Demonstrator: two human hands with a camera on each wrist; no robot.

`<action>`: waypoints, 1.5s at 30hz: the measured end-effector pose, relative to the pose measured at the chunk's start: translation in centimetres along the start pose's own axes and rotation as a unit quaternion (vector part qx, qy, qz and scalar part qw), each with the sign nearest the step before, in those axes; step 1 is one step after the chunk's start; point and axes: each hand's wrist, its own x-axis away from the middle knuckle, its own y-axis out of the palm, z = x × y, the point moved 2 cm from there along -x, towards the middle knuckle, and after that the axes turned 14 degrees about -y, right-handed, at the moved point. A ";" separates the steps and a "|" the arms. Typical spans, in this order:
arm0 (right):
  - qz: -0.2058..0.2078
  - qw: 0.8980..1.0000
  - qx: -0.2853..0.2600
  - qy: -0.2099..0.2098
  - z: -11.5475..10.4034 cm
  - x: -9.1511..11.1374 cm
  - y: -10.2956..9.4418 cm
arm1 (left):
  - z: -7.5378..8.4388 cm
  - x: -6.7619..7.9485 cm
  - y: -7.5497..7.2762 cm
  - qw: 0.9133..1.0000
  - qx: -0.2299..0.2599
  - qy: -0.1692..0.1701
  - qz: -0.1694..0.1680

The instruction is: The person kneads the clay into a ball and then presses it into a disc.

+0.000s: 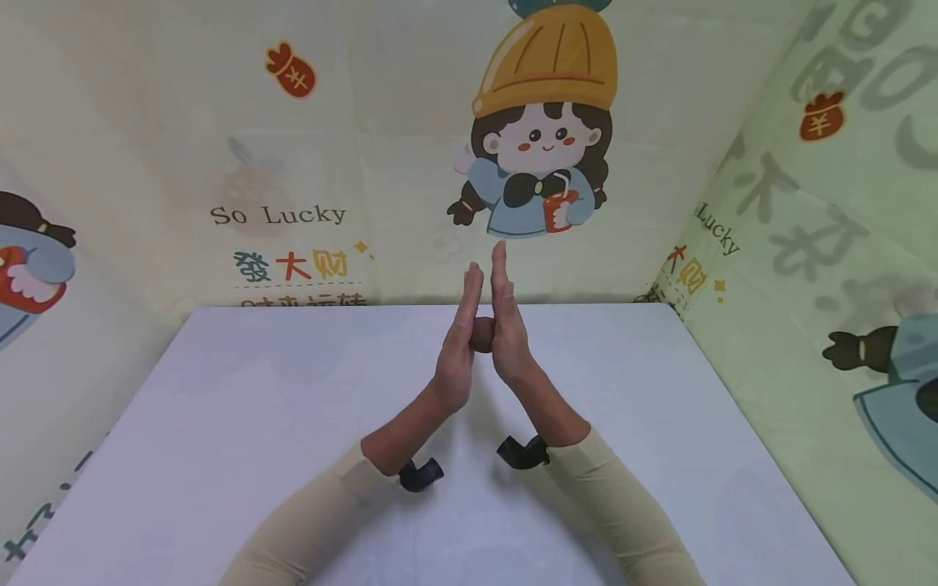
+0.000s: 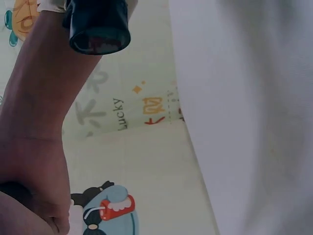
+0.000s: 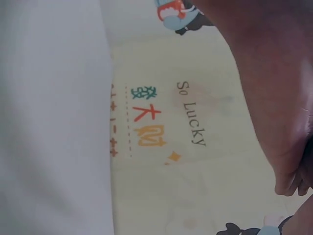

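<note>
In the head view a small brown ball (image 1: 483, 334) is held between two upright palms above the table. My left hand (image 1: 458, 346) presses it from the left with its fingers straight and pointing up. From the other side my right hand (image 1: 510, 330) presses it, its fingers straight too. Both hands lean towards each other, with a narrow gap between the fingertips. Only a dark part of the ball (image 2: 17, 190) shows at the left edge of the left wrist view. In the right wrist view the hands are partly cut off at the right edge.
Below the hands is a white table (image 1: 293, 456). Black wrist cameras, one on the left forearm (image 1: 421, 475) and one on the right (image 1: 523, 452), sit under the wrists. Behind the table hangs a cream cloth (image 1: 396, 122) printed with cartoon figures and lettering.
</note>
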 end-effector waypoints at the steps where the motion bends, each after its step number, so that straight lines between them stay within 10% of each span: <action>1: -0.001 1.000 0.000 0.001 0.1 0.1 0.0 | 0.1 0.0 0.0 1.000 -0.001 0.000 0.002; 22: 0.006 1.000 0.012 0.010 1.4 1.6 1.3 | 1.0 -1.7 -1.5 0.999 0.006 -0.017 0.047; 45: -0.021 0.998 0.059 -0.006 0.3 2.7 3.2 | -1.9 -3.9 -3.8 0.992 0.005 -0.092 0.086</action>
